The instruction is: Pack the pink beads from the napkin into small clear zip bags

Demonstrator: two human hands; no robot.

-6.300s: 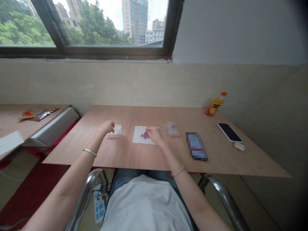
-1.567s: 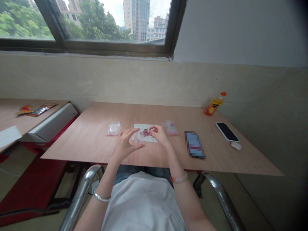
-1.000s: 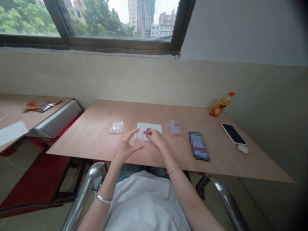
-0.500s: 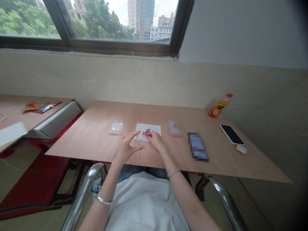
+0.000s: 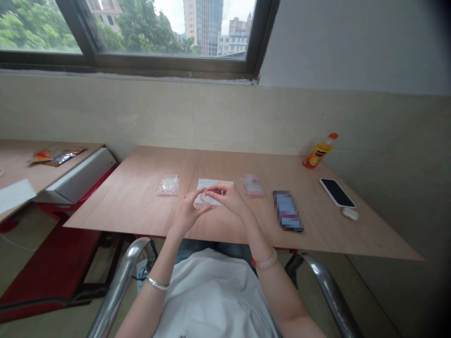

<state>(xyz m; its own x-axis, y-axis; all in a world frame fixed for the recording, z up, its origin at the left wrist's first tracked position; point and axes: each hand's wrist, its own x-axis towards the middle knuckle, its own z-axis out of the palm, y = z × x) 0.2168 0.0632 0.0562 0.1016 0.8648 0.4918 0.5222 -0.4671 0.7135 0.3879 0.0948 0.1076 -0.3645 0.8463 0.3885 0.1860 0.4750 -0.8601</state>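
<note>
1. Above the near middle of the wooden table (image 5: 141, 206), the left hand (image 5: 186, 213) and the right hand (image 5: 230, 199) meet fingertip to fingertip, raised just over a white paper sheet (image 5: 211, 183).
2. Left hand: thumb and forefinger pinched together toward the right hand; what sits in the pinch is too small to make out, though it may be a thin clear thread. Remaining fingers are loosely curled.
3. Right hand: fingertips gathered in a pinch that faces the left hand; any bead or thread end between them cannot be resolved. The hand hides most of the sheet, so the beads on it do not show.
4. Judgement on technique: fine pinch work of this kind goes best with both wrists low and close to the table, the two pinches kept close together, and the work held directly over the sheet so that anything dropped lands on paper.
5. Orientation: the sheet lies flat, its long axis running left to right, parallel to the near table edge. Any thread between the pinches would run along the same left-right line; this is inferred, not seen.
6. Surroundings: a clear packet (image 5: 168, 185) lies left of the sheet, a second packet (image 5: 252, 185) right of it.
</note>
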